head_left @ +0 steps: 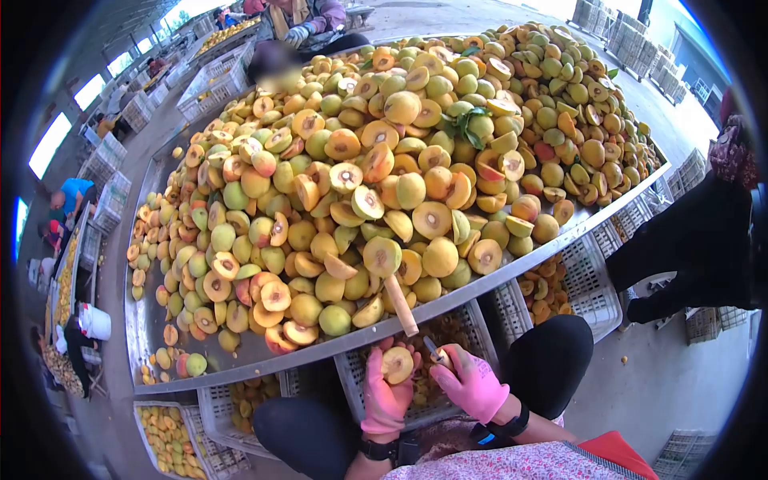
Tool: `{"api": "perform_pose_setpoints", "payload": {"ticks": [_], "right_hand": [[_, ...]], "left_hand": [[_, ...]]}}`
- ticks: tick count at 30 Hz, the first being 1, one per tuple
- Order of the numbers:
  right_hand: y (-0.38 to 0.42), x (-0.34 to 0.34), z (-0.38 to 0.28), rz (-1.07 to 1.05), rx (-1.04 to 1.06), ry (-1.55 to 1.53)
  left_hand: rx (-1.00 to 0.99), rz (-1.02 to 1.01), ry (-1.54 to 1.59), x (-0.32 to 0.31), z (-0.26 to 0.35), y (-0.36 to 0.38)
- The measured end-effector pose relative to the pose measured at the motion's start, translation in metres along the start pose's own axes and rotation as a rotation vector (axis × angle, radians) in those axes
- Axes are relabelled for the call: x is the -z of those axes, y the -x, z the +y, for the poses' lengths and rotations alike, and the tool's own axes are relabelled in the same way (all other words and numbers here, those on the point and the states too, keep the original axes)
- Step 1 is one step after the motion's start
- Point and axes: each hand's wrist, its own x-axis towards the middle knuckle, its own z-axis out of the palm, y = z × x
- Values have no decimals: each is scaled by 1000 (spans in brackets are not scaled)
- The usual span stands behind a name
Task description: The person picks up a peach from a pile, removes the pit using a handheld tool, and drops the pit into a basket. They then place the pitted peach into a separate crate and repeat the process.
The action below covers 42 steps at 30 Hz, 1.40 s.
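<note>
Pink gloves cover both of my hands, held low in front of the metal table's edge. My left hand (386, 400) is closed around a peach half (398, 365), its cut yellow face turned up and its middle brownish. In my right hand (474, 387) is a small tool with a short metal blade (431, 346), its tip pointing up beside the peach half. The fingers hide most of its handle. Just above my hands, a wooden handle (402, 306) sticks out from the fruit pile over the table's rim. Below them stands a white crate (350, 376) holding cut pieces.
A large heap of whole and halved peaches (384, 184) covers the metal table (264, 374). Crates of cut fruit (164, 440) stand under its front edge. Across the table sits a person with gloved hands (300, 34). Someone in dark trousers (688, 232) is at the right.
</note>
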Motion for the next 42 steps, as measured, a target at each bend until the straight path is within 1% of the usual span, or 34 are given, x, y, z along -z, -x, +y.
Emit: {"api": "perform_pose_setpoints", "payload": {"ticks": [2, 4, 5, 7, 9, 11, 16, 17, 19, 20, 21, 23, 26, 27, 29, 33, 35, 36, 38, 42], "right_hand": [[8, -6, 4, -65, 11, 53], [12, -13, 8, -132, 76, 134], [15, -17, 8, -136, 68, 136], [16, -23, 6, -81, 131, 244], [17, -28, 10, -71, 170, 272], [18, -36, 17, 28, 283, 348], [24, -40, 13, 29, 278, 355], [27, -42, 13, 26, 293, 349], [29, -46, 12, 11, 292, 364], [29, -47, 11, 4, 294, 381], [28, -49, 10, 3, 296, 382], [29, -51, 9, 37, 362, 368], [32, -55, 14, -1, 368, 352], [33, -55, 14, -2, 364, 353], [33, -56, 13, 26, 408, 309], [33, -56, 10, -38, 369, 240], [33, -57, 9, -16, 416, 218], [32, -55, 9, -14, 415, 220], [31, -51, 8, -111, 394, 276], [26, -53, 18, -119, 427, 275]], "left_hand": [[-48, -28, 13, 1, -3, 2], [-37, -18, 24, -1, -2, 3], [-17, -10, 32, -3, -4, 6], [-5, -1, 15, -10, -2, 14], [-16, -25, 24, -13, -2, 18], [-25, -14, 28, -19, -2, 23], [-46, -101, -46, -18, 1, 27], [-42, -96, -45, -16, 0, 28], [-115, -98, -47, -11, -1, 26], [-120, -38, -44, -17, -2, 29], [-121, -39, -42, -17, -4, 29], [-205, -2, -73, -16, -8, 31], [-262, -19, -131, -15, -9, 34], [-258, -17, -131, -15, -9, 34], [-314, -69, -191, -17, -9, 34], [-323, -71, -264, -18, -5, 38], [-361, -67, -321, -19, -4, 39], [-359, -69, -320, -20, -4, 40], [-382, -12, -328, -23, -5, 39], [-401, 11, -273, -27, -10, 38]]}}
